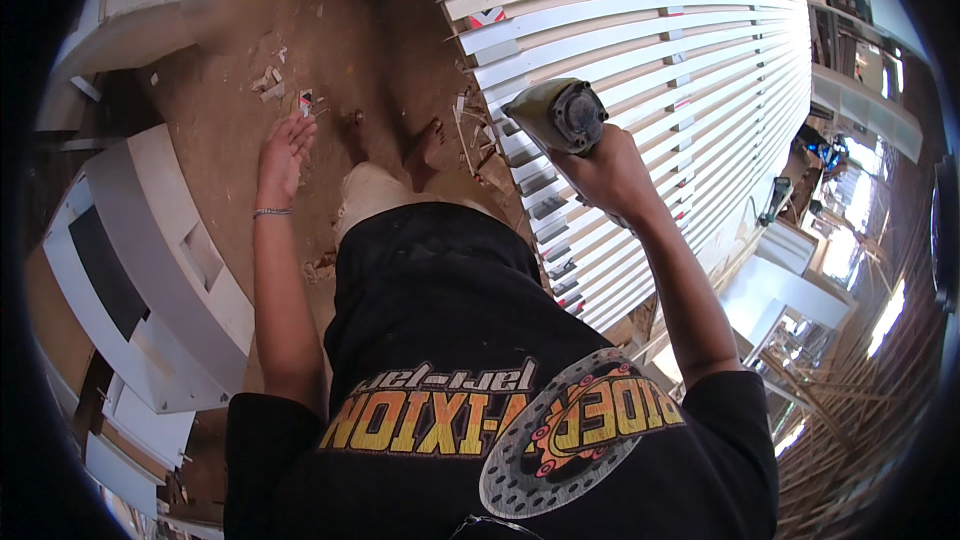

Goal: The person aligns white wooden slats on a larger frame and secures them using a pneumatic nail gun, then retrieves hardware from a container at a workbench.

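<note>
My right hand is wrapped round the handle of a nail gun with a dull green body and a black, bolted end cap. The tool is over the near-left part of a wide panel of pale parallel slats; whether its nose touches a slat is hidden. On the left my left hand hangs over the floor with its fingers stretched out, holding nothing that I can see. A small red, white and black scrap shows just beyond its fingertips, apparently on the floor.
White and pale wood furniture parts stand along the left. Wood scraps litter the brown dirt floor. Far right are a white board and a heap of thin wooden strips. Strips with red and white marks run under the slats.
</note>
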Demonstrator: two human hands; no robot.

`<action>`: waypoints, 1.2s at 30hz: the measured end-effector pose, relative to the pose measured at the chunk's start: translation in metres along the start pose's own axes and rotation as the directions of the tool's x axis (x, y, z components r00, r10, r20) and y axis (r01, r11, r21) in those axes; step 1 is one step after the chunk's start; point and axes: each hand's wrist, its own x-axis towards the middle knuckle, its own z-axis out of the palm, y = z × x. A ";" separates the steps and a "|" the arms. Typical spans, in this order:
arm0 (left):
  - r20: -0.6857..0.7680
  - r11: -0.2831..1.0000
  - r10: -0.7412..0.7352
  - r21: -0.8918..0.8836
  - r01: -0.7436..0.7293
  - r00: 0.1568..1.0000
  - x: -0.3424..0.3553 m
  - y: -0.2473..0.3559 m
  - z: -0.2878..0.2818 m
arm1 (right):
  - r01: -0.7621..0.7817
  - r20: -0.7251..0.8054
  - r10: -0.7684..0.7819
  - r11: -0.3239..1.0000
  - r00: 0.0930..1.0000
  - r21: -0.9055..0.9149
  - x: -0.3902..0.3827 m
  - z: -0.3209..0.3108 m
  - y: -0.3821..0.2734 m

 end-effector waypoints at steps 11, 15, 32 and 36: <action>-0.042 0.999 -0.005 0.044 0.007 0.999 -0.015 0.008 0.004 | 0.083 -0.093 -0.071 0.987 0.993 0.136 0.004 0.011 0.018; -0.054 0.999 -0.038 -0.016 0.038 0.998 -0.012 0.006 0.005 | -0.078 0.023 0.077 0.995 0.997 0.066 0.008 0.000 0.008; 0.403 0.938 -0.314 0.269 0.217 0.859 -0.074 -0.002 0.247 | 0.120 -0.223 0.186 0.446 0.957 0.887 -0.086 -0.020 0.056; 0.369 0.734 -0.445 0.672 0.097 0.816 -0.102 0.042 0.270 | 0.143 -0.145 0.084 0.035 0.986 0.989 -0.100 -0.011 0.070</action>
